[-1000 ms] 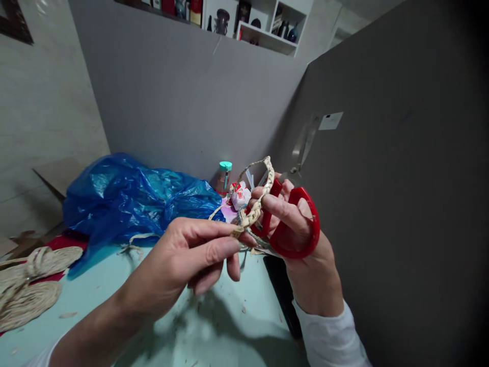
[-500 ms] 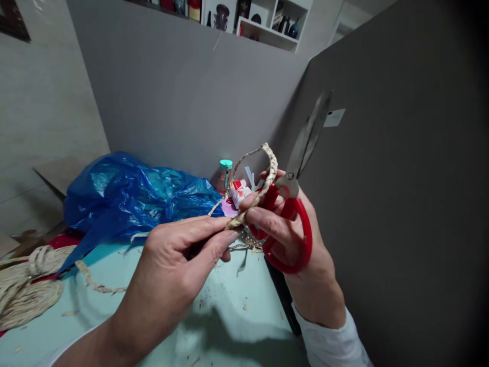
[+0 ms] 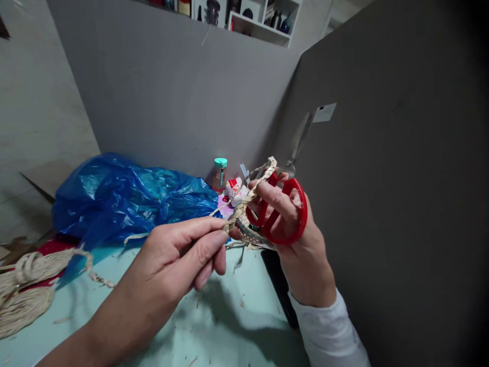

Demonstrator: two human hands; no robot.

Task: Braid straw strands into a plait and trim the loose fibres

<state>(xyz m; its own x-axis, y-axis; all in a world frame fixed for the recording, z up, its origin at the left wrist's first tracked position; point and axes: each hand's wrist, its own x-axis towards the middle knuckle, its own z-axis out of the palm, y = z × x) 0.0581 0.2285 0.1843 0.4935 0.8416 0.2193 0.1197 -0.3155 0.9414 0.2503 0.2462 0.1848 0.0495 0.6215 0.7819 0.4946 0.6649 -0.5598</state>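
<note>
My right hand (image 3: 296, 239) grips red-handled scissors (image 3: 284, 211), blades pointing up toward the grey partition, and its fingers also pinch a pale braided straw cord (image 3: 250, 196). My left hand (image 3: 179, 260) pinches the lower end of the same braid between thumb and forefinger. A small woven piece (image 3: 248, 234) hangs under the braid between the two hands. Both hands are held above the pale green tabletop (image 3: 229, 316).
A crumpled blue plastic bag (image 3: 126, 196) lies at the back left. Coils of braided straw (image 3: 23, 290) sit at the left edge. A teal-capped bottle (image 3: 219, 174) and a small red-white packet (image 3: 233, 188) stand by the grey partition (image 3: 382, 204). Straw scraps litter the table.
The scissors swung up and then tilted back down toward my palm. The braid loop above my right fingers has shortened. A loose strand near the left coils shifted.
</note>
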